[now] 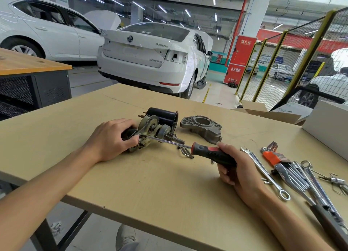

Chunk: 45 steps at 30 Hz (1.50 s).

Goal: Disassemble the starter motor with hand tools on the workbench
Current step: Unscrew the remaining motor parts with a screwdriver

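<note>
The partly stripped starter motor (154,130) lies on its side in the middle of the wooden workbench (150,184), its black solenoid cylinder behind it and its pinion gear pointing right. My left hand (111,137) grips the motor's black left end, fingers curled round it. My right hand (233,168) holds the red-and-black handle of a screwdriver (207,152). The screwdriver's shaft runs up-left, and its tip meets the motor's end plate beside my left fingers. The removed grey aluminium nose housing (202,127) lies just right of the motor.
Combination wrenches (263,172), an orange-holdered hex key set (273,156) and other chrome tools lie at the bench's right. Long bolts (185,152) lie under the screwdriver shaft. Cardboard boxes (273,112) stand at the far right; white cars are parked beyond.
</note>
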### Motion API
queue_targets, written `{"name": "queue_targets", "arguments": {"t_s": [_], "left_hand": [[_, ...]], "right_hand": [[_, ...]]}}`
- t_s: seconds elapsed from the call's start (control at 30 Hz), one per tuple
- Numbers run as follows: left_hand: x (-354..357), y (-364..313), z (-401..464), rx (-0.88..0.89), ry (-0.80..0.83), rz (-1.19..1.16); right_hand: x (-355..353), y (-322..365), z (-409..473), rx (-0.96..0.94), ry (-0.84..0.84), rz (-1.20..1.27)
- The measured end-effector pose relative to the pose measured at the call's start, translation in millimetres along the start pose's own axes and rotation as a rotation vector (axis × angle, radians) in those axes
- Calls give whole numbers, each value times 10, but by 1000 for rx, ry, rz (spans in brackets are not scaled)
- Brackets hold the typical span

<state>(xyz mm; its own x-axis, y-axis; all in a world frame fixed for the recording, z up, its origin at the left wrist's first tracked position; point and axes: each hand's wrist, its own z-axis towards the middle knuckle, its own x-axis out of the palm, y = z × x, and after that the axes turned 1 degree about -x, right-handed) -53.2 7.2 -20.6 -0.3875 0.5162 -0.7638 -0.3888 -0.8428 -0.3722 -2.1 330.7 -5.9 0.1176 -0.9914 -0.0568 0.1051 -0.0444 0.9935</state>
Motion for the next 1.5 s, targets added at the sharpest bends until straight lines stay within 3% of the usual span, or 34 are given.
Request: {"name": "queue_targets", "arguments": {"t_s": [0.77,1.03,1.27,1.5], "left_hand": [[-9,-10,1,-1,-1,1],[-14,-12,-3,-6,-3,4],[-14,-15,0,1,-6,-2],[-17,-11,-7,2,-10,-4]], "right_hand": [[-7,-43,45,-57,-40,44],[-8,-36,34,24,-37,6],[-11,-36,44,-63,-27,30],[-19,-43,31,25,-29,14]]}}
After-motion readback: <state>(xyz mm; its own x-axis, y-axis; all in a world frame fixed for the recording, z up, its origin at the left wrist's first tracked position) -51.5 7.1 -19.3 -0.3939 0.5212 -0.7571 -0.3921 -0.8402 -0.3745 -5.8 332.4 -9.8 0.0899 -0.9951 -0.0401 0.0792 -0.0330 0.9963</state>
